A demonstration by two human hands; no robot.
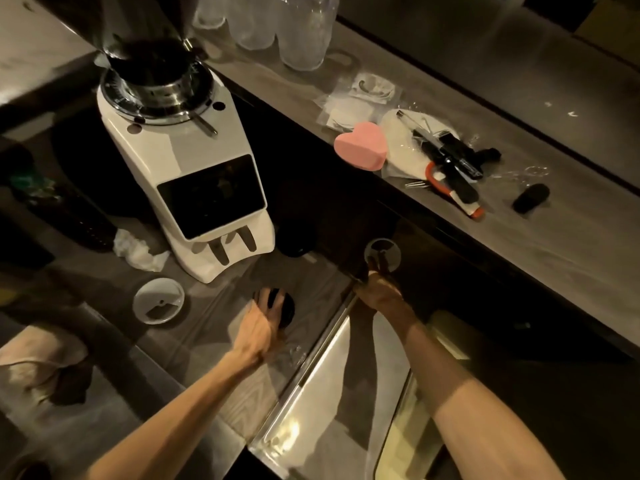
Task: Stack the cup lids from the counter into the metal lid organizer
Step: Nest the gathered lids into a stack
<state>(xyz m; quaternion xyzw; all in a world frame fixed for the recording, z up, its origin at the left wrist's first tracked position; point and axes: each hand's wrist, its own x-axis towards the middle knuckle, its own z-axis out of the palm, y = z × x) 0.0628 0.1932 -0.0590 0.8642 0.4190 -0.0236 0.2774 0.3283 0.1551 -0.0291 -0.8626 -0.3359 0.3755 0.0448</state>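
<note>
Clear lid (382, 254) pinched by R hand (379, 289), held up over dark gap. Black lid (282, 306) flat on counter (194, 327), covered by L hand (261, 322), grasp underway. White lid (158, 300) lies left of L hand, apart; L nearer. Organizer not discerned.

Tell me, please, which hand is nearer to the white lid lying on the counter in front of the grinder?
Left. The left hand is on a black lid, just right of the white lid. The right hand is farther right, holding a clear lid.
</note>
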